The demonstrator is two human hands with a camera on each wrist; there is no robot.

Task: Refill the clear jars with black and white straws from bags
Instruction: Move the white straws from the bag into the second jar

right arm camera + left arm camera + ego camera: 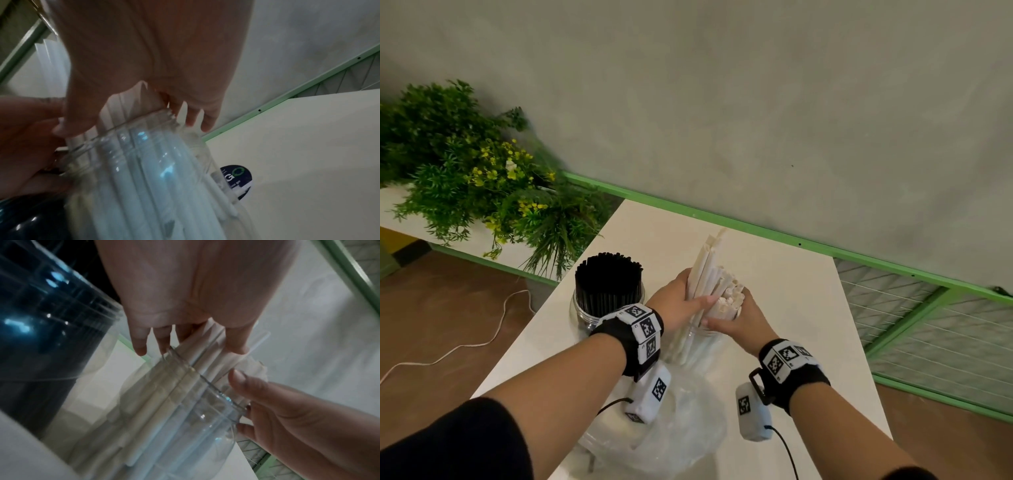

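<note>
White paper-looking straws (717, 284) sticking out of a clear jar (700, 349) near the middle of the table (784, 308), fanning out unevenly, a few poking way above the rest. Left hand (681, 301) curling round the bundle from the left side, right hand (736, 318) cupping it from the right, fingers (197, 116) draping over the jar's rim. Both squeezing the straws together, by the look of it.

Probably risking a spill here: letting go too soon, or shoving down at a slant, and getting straws splaying over the rim onto the table. Also possibly tipping the light plastic jar, or bending a straw jammed on the lip.

Sitting just left of it: black straws (607, 281), packed tight and upright in the other jar (582, 313). Lying crumpled at the table's near edge: an emptied-looking clear bag (681, 428).
</note>
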